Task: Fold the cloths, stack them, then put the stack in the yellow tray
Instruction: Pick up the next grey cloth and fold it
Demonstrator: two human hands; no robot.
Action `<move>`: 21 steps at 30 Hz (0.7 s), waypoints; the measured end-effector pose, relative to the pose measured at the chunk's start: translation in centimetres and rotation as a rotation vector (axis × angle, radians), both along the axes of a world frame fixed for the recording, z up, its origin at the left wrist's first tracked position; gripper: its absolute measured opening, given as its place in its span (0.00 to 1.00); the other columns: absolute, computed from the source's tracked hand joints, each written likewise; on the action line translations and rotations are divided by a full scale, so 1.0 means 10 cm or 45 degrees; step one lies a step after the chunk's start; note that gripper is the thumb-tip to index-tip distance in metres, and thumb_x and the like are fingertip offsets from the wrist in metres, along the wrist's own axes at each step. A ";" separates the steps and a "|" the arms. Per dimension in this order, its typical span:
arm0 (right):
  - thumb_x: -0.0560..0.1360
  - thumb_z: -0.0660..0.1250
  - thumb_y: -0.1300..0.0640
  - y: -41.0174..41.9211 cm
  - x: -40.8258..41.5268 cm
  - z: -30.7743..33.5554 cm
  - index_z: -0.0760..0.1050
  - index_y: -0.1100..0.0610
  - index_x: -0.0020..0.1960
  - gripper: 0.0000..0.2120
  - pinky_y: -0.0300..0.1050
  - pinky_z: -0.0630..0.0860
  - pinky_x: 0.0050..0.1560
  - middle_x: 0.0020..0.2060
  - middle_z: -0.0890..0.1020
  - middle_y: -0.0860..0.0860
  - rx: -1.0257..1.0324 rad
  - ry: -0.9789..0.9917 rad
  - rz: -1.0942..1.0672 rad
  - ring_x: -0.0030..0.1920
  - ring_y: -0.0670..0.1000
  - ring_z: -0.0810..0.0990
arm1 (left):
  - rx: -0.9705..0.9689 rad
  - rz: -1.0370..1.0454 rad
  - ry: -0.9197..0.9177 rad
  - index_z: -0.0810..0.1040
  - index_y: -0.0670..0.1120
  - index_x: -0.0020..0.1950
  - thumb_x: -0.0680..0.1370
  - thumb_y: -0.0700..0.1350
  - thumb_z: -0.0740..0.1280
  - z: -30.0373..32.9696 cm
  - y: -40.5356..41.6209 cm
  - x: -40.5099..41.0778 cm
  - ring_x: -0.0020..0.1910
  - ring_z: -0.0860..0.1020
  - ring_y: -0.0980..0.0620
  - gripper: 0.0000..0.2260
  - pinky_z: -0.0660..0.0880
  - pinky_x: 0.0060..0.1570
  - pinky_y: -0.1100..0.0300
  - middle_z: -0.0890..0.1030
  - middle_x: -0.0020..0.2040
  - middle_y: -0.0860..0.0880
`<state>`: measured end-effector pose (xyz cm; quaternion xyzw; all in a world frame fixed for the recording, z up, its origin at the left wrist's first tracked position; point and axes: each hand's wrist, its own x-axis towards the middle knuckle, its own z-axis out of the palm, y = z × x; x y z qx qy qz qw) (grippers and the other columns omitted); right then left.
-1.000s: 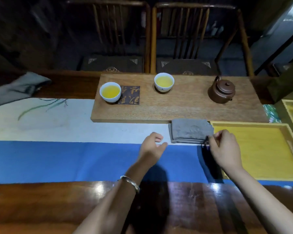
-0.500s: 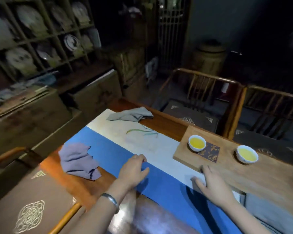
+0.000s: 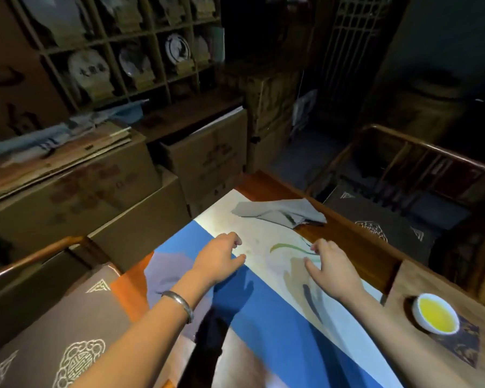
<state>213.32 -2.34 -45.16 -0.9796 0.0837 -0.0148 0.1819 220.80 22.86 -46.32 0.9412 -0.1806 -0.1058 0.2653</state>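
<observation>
Both hands are hovering at frame centre over the blue-and-white runner on the table: left hand and right hand, fingers loosely spread, grasping nothing. One grey cloth is lying crumpled above them at the runner's far end. A second cloth, blurred, appears to be lying under the left forearm, lower left of centre.

Blue-and-white table runner runs diagonally across the wooden table. White teacup of yellow tea at right edge, on a dark patterned coaster atop a wooden board. Cardboard boxes at centre left, shelves of wrapped discs in the upper left. Wooden chair at right.
</observation>
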 end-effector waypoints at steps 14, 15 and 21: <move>0.76 0.65 0.49 -0.14 1.28 -0.39 0.70 0.53 0.60 0.14 0.40 0.75 0.46 0.54 0.77 0.52 -0.105 0.175 -0.066 0.52 0.51 0.77 | -0.044 -0.071 0.067 0.73 0.48 0.55 0.77 0.51 0.66 -0.48 -0.51 1.51 0.50 0.78 0.48 0.11 0.74 0.47 0.59 0.78 0.52 0.47; 0.76 0.65 0.49 -0.16 1.33 -0.44 0.70 0.52 0.60 0.15 0.42 0.76 0.48 0.54 0.77 0.52 -0.114 0.191 -0.070 0.52 0.51 0.77 | -0.055 -0.082 0.071 0.74 0.48 0.55 0.77 0.50 0.67 -0.54 -0.55 1.59 0.50 0.78 0.49 0.10 0.74 0.47 0.60 0.79 0.52 0.47; 0.75 0.65 0.46 -0.24 1.62 -0.75 0.67 0.52 0.63 0.20 0.45 0.77 0.55 0.58 0.76 0.53 -0.164 0.218 -0.111 0.57 0.53 0.76 | -0.019 -0.160 0.060 0.75 0.47 0.54 0.76 0.52 0.67 -0.82 -0.94 2.00 0.50 0.79 0.46 0.11 0.76 0.49 0.57 0.79 0.53 0.46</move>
